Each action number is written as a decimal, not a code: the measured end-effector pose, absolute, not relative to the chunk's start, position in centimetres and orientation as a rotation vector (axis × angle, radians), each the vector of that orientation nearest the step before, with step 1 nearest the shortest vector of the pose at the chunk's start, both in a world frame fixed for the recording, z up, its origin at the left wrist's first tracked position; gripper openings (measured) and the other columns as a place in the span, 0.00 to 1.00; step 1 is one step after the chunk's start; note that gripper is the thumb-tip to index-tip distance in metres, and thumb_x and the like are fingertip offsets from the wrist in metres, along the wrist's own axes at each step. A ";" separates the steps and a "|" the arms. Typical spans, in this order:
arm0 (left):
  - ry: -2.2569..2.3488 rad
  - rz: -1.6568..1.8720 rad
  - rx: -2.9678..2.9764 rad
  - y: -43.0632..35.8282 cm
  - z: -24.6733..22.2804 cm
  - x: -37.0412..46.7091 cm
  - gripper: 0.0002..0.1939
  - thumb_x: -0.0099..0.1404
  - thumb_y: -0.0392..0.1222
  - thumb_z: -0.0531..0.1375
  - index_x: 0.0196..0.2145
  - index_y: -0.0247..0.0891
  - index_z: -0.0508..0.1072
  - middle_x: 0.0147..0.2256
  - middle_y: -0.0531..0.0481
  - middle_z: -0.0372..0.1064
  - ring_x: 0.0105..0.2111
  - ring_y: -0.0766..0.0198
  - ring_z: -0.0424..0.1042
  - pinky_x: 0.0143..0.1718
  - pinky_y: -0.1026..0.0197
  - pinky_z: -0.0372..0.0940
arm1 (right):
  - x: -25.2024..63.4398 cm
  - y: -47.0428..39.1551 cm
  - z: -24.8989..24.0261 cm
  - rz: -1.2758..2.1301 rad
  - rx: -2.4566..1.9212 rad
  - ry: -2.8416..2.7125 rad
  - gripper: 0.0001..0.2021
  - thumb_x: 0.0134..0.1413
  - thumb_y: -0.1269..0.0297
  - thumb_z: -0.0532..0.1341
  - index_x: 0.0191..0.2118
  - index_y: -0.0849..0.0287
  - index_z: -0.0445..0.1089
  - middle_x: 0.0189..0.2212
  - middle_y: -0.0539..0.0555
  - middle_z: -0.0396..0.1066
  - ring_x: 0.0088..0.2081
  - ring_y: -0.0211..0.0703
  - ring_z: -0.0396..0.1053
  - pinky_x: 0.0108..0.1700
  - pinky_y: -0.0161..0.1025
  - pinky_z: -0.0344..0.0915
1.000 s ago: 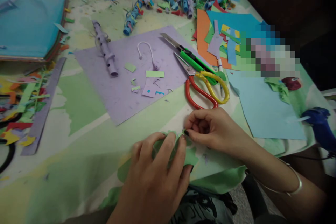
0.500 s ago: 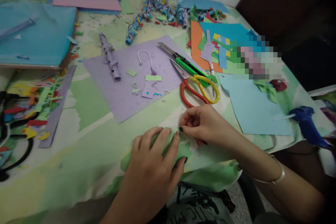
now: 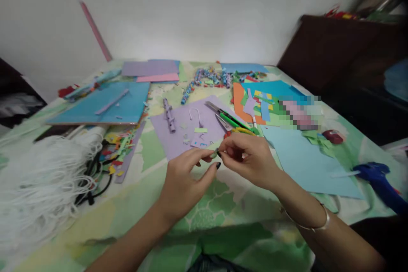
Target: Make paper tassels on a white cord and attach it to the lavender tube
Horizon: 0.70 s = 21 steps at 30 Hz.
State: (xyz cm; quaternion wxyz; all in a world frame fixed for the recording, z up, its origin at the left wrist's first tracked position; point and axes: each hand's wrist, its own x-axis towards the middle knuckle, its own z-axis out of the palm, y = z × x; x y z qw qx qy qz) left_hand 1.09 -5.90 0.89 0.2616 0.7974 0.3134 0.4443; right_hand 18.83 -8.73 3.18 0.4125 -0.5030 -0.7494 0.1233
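A small green piece, seemingly rolled paper point(image 3: 214, 153), is at the fingertips in front of me. My right hand point(image 3: 248, 157) pinches it between thumb and forefinger. The fingers of my left hand point(image 3: 188, 174) reach to its other side, with the thumb apart below. Just beyond my hands, scissors point(image 3: 244, 130) with yellow and red handles lie beside a green box cutter point(image 3: 234, 120). On the purple sheet point(image 3: 162, 136) are a purple paper tube point(image 3: 169, 115), a white string point(image 3: 196, 112) and small paper scraps point(image 3: 200, 130).
A blue glue gun point(image 3: 378, 178) lies at the right, near a light blue sheet point(image 3: 315, 161). White cord point(image 3: 47, 187) is heaped at the left, below a blue folder point(image 3: 92, 106). Decorated tubes point(image 3: 191, 87) and coloured papers point(image 3: 239, 102) sit further back.
My view has tilted up, bringing in the wall and the white cord. My left hand, previously flat on the tablecloth, is raised with its fingertips at the green piece in my right hand.
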 end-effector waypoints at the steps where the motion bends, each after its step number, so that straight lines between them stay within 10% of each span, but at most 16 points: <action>1: 0.846 1.235 2.142 -5.2 1.3 1.4 0.06 0.58 0.32 0.61 0.35 0.35 0.75 0.30 0.48 0.76 0.27 0.65 0.72 0.30 0.63 0.68 | 18.7 -8.3 3.5 0.170 -1.218 -1.921 0.04 0.52 0.74 0.58 0.29 0.60 0.68 0.21 0.47 0.62 0.23 0.32 0.59 0.25 0.31 0.56; 21: 0.472 1.506 2.299 -1.6 1.0 2.8 0.09 0.60 0.27 0.57 0.32 0.36 0.76 0.27 0.47 0.74 0.29 0.64 0.73 0.32 0.61 0.69 | 18.6 -7.4 2.3 0.062 -1.050 -1.828 0.07 0.56 0.76 0.56 0.37 0.58 0.67 0.23 0.47 0.62 0.21 0.32 0.58 0.23 0.32 0.57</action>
